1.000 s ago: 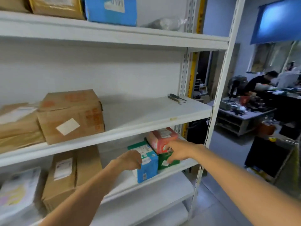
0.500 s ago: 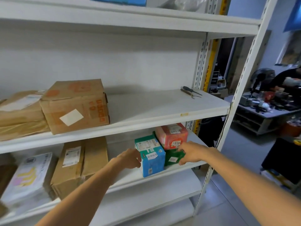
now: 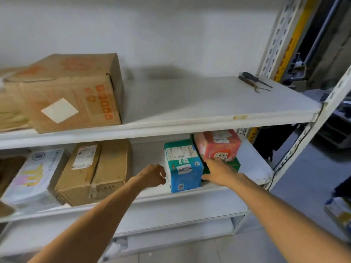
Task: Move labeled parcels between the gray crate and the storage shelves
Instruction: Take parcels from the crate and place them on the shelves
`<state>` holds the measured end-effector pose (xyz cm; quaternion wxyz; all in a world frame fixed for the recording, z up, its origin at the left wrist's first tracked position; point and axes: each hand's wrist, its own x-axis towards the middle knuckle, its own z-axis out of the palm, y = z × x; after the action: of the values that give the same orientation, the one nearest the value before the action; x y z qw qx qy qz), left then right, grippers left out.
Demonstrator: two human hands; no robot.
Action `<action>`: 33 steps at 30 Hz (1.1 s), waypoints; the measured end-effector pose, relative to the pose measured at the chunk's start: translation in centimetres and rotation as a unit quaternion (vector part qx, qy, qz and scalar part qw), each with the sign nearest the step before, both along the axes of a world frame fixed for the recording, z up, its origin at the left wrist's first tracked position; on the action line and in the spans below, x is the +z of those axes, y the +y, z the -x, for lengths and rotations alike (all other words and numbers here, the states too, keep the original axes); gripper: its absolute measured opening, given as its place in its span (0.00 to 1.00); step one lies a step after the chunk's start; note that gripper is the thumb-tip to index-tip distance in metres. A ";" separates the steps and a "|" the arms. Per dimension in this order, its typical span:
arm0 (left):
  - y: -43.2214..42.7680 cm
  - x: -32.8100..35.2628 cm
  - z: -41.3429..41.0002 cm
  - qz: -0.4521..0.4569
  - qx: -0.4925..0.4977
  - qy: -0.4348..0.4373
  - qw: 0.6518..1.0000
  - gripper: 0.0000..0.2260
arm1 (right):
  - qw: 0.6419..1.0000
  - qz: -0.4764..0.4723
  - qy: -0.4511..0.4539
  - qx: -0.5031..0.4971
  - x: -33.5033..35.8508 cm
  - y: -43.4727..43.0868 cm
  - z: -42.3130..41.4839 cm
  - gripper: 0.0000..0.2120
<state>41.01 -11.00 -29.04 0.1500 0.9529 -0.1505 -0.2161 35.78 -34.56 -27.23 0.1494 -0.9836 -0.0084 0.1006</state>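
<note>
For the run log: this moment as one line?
left hand: beside blue box, holding nothing | right hand: on green box under red box | gray crate: not in view

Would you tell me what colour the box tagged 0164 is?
The box is red; the head view shows it.

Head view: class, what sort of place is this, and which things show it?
Probably a parcel storeroom or small warehouse: white metal shelves hold a labelled brown carton, a stickered blue box and a red box tagged 0164.
</note>
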 end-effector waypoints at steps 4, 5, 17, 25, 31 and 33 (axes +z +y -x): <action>-1.2 -2.1 -1.0 0.013 0.063 -0.002 0.998 0.13 | 1.000 -0.003 -0.013 0.018 -3.1 -1.1 -2.7 0.25; -1.4 -2.6 -1.2 0.017 0.075 0.005 0.997 0.13 | 1.000 -0.006 -0.008 0.023 -4.0 -1.1 -3.1 0.26; -3.1 -6.3 -3.2 0.256 0.167 0.123 0.944 0.37 | 0.987 -0.137 -0.032 -0.073 -8.2 -0.4 -5.6 0.21; -0.9 -6.4 -1.0 0.344 0.214 0.122 0.906 0.37 | 0.952 -0.269 -0.039 -0.140 -8.3 1.6 -4.4 0.18; 2.9 -5.9 1.6 0.325 0.235 0.113 0.909 0.35 | 0.953 -0.292 0.015 -0.084 -7.9 4.5 -2.1 0.23; 3.1 -5.9 1.9 0.345 0.253 0.144 0.892 0.26 | 0.950 -0.298 0.035 -0.080 -7.7 4.7 -2.4 0.24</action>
<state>39.11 -7.88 -34.89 0.5391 0.8053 0.0540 -0.2406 38.17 -29.88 -34.90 0.4436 -0.8875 0.0463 0.1158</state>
